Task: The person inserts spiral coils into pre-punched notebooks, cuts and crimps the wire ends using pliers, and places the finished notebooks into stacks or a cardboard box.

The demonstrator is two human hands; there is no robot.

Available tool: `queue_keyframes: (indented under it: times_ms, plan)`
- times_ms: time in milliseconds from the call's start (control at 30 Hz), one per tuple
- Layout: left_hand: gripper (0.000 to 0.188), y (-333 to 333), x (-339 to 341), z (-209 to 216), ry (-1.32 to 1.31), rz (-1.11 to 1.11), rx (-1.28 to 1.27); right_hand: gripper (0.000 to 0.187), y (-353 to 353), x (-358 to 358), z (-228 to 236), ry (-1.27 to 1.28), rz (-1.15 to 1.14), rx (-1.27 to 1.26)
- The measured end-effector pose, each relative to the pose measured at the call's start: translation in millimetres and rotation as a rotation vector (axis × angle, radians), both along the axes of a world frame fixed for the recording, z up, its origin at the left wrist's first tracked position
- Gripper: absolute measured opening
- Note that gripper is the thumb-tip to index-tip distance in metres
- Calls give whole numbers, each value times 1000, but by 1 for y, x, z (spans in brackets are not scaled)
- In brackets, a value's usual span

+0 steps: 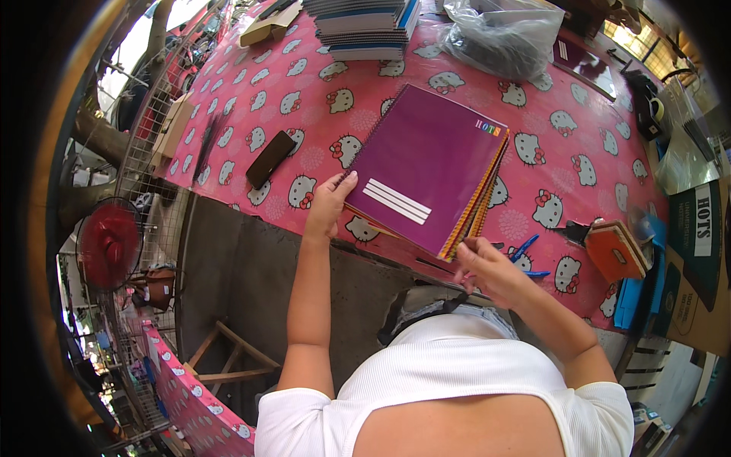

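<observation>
A purple spiral notebook point(426, 152) lies slanted on top of a small pile of notebooks with orange and yellow edges point(476, 209), over the near part of the table. My left hand point(329, 204) grips the near left corner of the pile, its thumb on the purple cover and its fingers underneath. At the near right corner my right hand point(491, 270) is closed around the edge, thumb by the coloured bindings; its lower fingers are partly blurred. Two blue pens point(524, 248) lie just beyond my right hand.
The table has a pink patterned cover point(304, 114). On it are a dark oblong case point(270, 158), a tall notebook stack point(362, 34), a clear plastic bag point(499, 38), another purple notebook point(585, 67) and an orange-brown stack point(617, 251). Cardboard boxes point(697, 289) stand at the right.
</observation>
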State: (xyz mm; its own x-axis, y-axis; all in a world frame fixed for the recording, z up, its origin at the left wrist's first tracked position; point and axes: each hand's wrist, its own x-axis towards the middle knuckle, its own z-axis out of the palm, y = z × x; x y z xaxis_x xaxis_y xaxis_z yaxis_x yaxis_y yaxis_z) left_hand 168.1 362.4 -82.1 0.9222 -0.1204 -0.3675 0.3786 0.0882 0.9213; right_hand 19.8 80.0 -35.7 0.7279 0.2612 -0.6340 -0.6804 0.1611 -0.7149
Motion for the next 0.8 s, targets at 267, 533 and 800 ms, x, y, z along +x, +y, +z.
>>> queue_keyframes:
  times_ms: [267, 533, 800]
  plan:
    - [33, 52, 51, 4, -22, -166, -55, 67, 49, -5, -23, -362, 496, -118]
    - [43, 38, 41, 4, 53, -86, -570, 76, 60, 11, -63, -1532, 239, -1296]
    - [60, 38, 38, 47, -183, -269, -329, 64, 50, 34, -29, -1575, 107, -1033]
